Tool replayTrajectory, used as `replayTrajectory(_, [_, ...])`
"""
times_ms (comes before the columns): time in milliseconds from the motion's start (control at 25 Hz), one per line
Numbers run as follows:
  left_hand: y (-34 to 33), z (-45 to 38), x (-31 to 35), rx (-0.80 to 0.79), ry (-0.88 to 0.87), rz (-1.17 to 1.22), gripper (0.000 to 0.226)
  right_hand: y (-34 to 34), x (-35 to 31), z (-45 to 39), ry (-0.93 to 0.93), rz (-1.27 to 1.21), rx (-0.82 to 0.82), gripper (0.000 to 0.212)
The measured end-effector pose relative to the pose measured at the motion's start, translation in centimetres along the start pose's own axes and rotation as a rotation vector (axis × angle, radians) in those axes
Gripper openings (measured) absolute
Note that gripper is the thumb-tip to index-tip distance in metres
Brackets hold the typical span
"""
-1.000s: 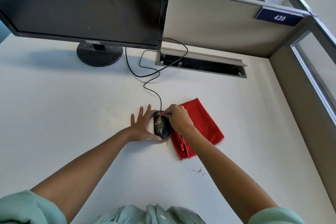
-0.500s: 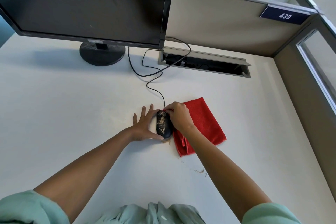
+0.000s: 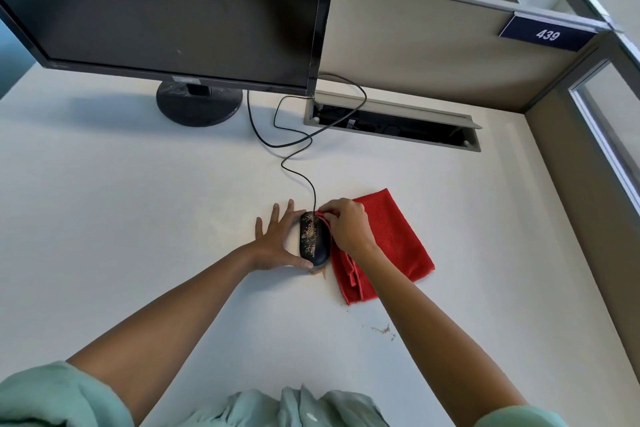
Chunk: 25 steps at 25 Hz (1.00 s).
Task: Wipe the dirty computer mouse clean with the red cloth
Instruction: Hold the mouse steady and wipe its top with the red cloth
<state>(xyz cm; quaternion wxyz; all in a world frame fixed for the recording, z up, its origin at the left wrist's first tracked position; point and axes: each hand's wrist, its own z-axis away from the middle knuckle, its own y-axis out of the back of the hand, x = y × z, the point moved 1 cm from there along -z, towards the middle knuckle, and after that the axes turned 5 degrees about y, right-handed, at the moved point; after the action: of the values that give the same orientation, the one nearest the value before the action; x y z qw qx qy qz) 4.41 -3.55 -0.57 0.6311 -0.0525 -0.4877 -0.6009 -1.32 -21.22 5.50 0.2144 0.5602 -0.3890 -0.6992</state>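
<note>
A black wired mouse point(image 3: 313, 239), speckled with tan dirt along its back, lies on the white desk point(image 3: 138, 204). My left hand point(image 3: 277, 243) lies flat against the mouse's left side, fingers spread, thumb at its near end. Right of the mouse a red cloth point(image 3: 398, 243) is spread on the desk. My right hand point(image 3: 348, 225) pinches a corner of that cloth and holds it against the mouse's upper right edge. The rest of the cloth stays flat under my right wrist.
A black monitor point(image 3: 166, 7) on a round stand point(image 3: 199, 102) fills the back left. The mouse cable point(image 3: 294, 149) runs back into an open cable tray point(image 3: 391, 120). Beige partition walls point(image 3: 433, 48) close the back and right. Crumbs of dirt point(image 3: 382, 329) lie on the desk near me.
My right hand has lifted a corner of the red cloth up onto the mouse's upper right edge. The left hand and the mouse have stayed in place.
</note>
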Motion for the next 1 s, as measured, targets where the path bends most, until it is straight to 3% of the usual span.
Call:
replayTrajectory(520, [-0.1, -0.2, 0.0, 0.032, -0.001, 0.012, 0.118, -0.9, 1.3, 4.9, 0.306, 0.193, -0.069, 0.028])
replayTrajectory(800, [0.0, -0.2, -0.2, 0.016, 0.003, 0.009, 0.118, 0.0, 0.7, 1.5, 0.122, 0.085, 0.029, 0.027])
replayTrajectory(1000, [0.0, -0.4, -0.3, 0.006, 0.005, 0.003, 0.12, -1.7, 1.0, 3.3, 0.22, 0.189, 0.005, 0.031])
